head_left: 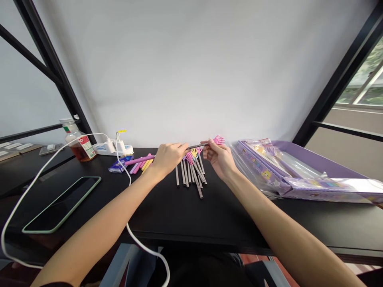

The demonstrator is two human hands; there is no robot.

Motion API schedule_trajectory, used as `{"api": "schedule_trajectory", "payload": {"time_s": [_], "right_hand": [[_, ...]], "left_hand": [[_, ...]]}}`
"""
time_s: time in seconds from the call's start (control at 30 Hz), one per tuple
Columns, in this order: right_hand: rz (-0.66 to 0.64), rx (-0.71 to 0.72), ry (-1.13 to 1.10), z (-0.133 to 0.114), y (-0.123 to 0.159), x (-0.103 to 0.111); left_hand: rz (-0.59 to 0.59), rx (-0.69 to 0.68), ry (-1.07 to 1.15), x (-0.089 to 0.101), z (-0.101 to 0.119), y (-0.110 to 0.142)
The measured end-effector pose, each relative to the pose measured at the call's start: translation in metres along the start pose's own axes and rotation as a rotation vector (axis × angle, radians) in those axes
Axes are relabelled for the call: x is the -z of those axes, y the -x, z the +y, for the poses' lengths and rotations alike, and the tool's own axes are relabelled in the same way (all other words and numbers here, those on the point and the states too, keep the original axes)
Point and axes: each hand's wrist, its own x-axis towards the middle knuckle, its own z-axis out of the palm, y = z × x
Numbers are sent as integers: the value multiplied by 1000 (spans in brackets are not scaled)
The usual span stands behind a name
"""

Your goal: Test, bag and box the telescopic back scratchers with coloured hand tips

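Both hands hold one grey pencil level above the black table. My left hand pinches its left end. My right hand pinches the right end, just beside the pink hand-shaped topper. Below them lies a fanned bunch of several grey pencils with pink and yellow toppers. To the left of that bunch lie several pink and yellow caps or tubes.
A phone lies face up at the left, with a white cable running to a power strip. A bottle of brown liquid and a blue packet stand behind. Purple packaged stationery boxes fill the right side.
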Motion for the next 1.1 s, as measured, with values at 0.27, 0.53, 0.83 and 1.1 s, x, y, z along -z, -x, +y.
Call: {"api": "schedule_trajectory", "payload": {"time_s": [0.27,0.53,0.83,1.1], "right_hand": [[526,167,-164,-43,-17,47],[14,-68,56,-5,3,10],[-58,-64,43,-1,8,-6],[694,266,-244,-56,-25,53]], "left_hand": [[-6,88,-95,12,-34,12],[-9,47,-42,6,-17,7],[-12,-20,73,7,8,9],[-97,239,71,18,-58,11]]}}
